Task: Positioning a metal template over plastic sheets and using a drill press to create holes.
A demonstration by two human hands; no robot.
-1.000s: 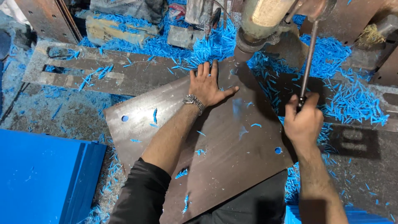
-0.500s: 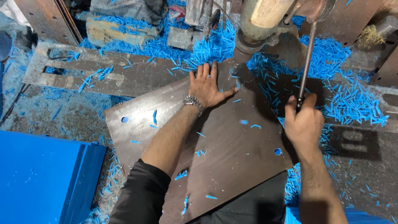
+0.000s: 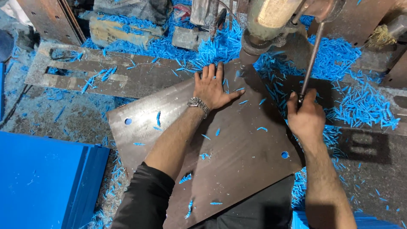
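- Squarely in the middle of the view lies a large flat brown panel [image 3: 237,148], set at an angle on a metal workbench [image 3: 76,114], one corner pushed up under the head of a drill press [image 3: 271,21].
- Its surface is smooth, dull and dark brown, rigid-looking, with a round hole near the left corner [image 3: 128,121] and another near the right corner [image 3: 285,155]; loose blue shavings [image 3: 356,101] dot its face.
- Pressing down on the panel's far end is the left hand [image 3: 212,89], palm flat, fingers spread and grasping nothing; a metal wristwatch [image 3: 198,104] sits on that wrist, and a black sleeve covers the upper arm.
- Just off the panel's right edge, the right hand [image 3: 306,116] is clenched around the lower end of a thin metal lever [image 3: 309,63] that slants up to the drill press.
- To do this step well, my judgement is that the flat hand should keep firm, even weight on the panel so it cannot spin or lift, with fingers well away from the spindle, while the lever is drawn smoothly rather than jerked.
- Heaps of blue shavings surround the machine and spill over the bench; they could let the panel slide, so a steady hold matters.
- At the lower left stands a stack of bright blue sheets [image 3: 42,182].
- Behind the panel lies a grey metal plate with slots cut through it [image 3: 106,76].
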